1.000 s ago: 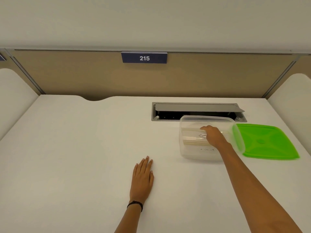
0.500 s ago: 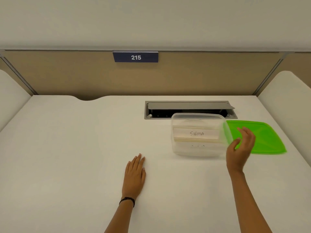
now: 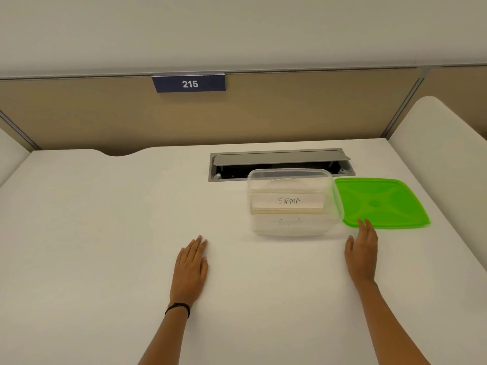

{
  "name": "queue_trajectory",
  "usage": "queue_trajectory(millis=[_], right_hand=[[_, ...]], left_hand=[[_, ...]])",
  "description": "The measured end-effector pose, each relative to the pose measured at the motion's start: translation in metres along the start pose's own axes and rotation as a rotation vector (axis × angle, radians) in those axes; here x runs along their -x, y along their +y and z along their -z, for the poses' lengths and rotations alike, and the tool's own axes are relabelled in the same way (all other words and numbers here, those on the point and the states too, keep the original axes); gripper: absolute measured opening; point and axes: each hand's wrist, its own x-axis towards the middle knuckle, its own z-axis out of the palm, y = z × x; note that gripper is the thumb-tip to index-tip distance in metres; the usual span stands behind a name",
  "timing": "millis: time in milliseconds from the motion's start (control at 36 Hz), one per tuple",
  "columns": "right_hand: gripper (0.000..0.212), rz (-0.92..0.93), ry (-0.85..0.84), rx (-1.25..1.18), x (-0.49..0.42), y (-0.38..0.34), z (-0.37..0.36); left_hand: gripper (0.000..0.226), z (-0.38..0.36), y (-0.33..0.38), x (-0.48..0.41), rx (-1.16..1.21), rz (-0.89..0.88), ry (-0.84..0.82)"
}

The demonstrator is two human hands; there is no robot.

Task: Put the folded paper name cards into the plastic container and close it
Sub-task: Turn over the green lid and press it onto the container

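Office cubicle: white desk (image 3: 105,233), tan divider panel (image 3: 263,119), "215" plate (image 3: 189,83) at 12 o'clock, cable hatch (image 3: 279,157).

A white desk (image 3: 105,233) stood against a tan partition (image 3: 290,114) bearing a blue "215" sign (image 3: 189,83); a grey cable hatch (image 3: 279,160) seemed propped open at the back

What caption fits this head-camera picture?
Name cards sit in the open container; right hand nears the green lid.
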Motion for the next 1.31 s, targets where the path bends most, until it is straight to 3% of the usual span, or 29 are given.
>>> queue_trajectory(millis=[250,472,611,889,1083,1306], right_hand=[[0.043,-0.015,-0.090,0.198,-0.004,0.000,-0.006],[0.019,-0.036,0.063,0.343,0.005,0.003,-0.004],[0.014,0.071,0.120,0.411,0.006,0.004,-0.004],[0.032,0.160,0.077,0.369,0.013,-0.006,0.005],[0.022,0.098,0.157,0.265,0.024,-0.022,0.020],[0.013,-0.033,0.264,-0.020,0.018,-0.056,0.056]], left_hand=[[0.061,0.001,0.001,0.001,-0.017,0.001,-0.006],[0.053,0.002,0.004,0.001,0.001,0.019,-0.020],[0.053,0.003,0.003,0.001,-0.001,0.016,-0.023],[0.065,0.002,0.002,0.002,-0.005,0.007,-0.018],[0.066,0.005,0.004,0.003,-0.003,0.008,-0.025],[0.046,0.003,0.010,0.006,0.091,0.055,-0.021]])
